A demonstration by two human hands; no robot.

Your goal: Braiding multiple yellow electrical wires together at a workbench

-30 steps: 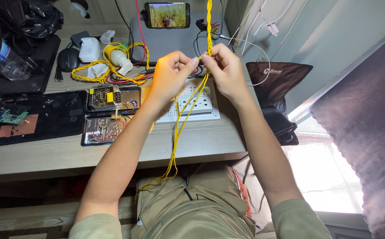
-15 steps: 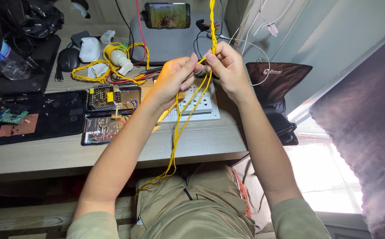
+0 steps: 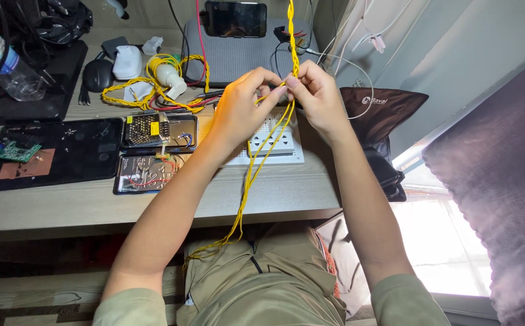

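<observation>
A bundle of yellow wires [image 3: 291, 45] is held up above the wooden desk [image 3: 154, 208], between both hands, which are raised close together over the far half of the desk. The left hand [image 3: 242, 108] is closed on the wires from the left, its thumb and fingertips pinched on the strands just below the twisted part. The right hand [image 3: 317, 96] is clamped on the same wires from the right, its fingers curled together around the strands at about the same height, so that the two sets of fingertips nearly touch. Above the hands the wires are seen twisted into a braid that runs up out of the top of the view. Below the hands the loose strands are spread apart and hang down past the desk edge to the lap, where their ends lie on the olive trousers [image 3: 262, 284]. Under the hands a white socket strip [image 3: 271, 142] is laid flat on the desk. To its left two open circuit boards [image 3: 157, 130] are set side by side in metal cases, with a black mat [image 3: 51, 154] further left. A loose coil of yellow wire [image 3: 148, 81] is piled behind the boards, near a black mouse [image 3: 98, 73]. A phone [image 3: 235, 18] is propped at the back edge.
</observation>
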